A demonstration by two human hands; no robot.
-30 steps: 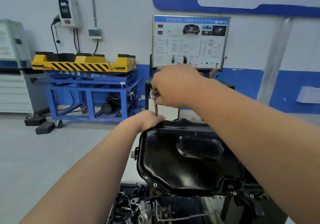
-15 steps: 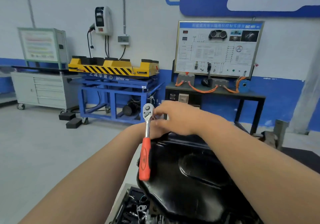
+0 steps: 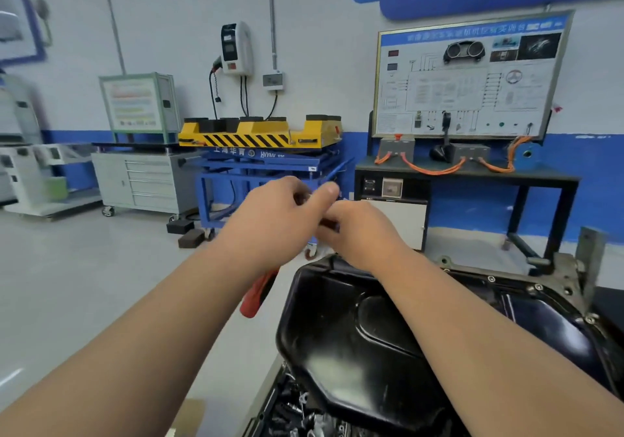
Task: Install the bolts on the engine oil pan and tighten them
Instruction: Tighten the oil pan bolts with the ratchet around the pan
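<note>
Showing glossy black on the oil pan (image 3: pixel 354 345), red-orange on the ratchet handle (image 3: pixel 255 297), yellow with black diagonal stripes on the lift platform (image 3: pixel 250 139), blue on its frame (image 3: pixel 270 166), orange on the cables (image 3: pixel 435 168), a blue band along the white wall (image 3: pixel 169 31)

Smooth grey floor (image 3: pixel 67 284). Standing on it along the far wall, left to right:
- grey drawer cabinet (image 3: pixel 145 183) on casters
- blue wheeled stand (image 3: pixel 270 169) just beside the cabinet
- black bench (image 3: pixel 472 174)

Two dark blocks (image 3: pixel 190 237) lie at the stand's near foot.

Cabinet top: green-framed display box (image 3: pixel 140 103).
Stand top: yellow platform (image 3: pixel 256 136) with black hazard stripes.
Bench top: grey boxes (image 3: pixel 396 149), orange cables (image 3: pixel 429 166), upright wiring-diagram board (image 3: pixel 469 78).

Nearest: engine flange (image 3: pixel 557 279) carries the black oil pan (image 3: pixel 354 335). Bolt heads (image 3: pixel 491 279) show along its right rim.
</note>
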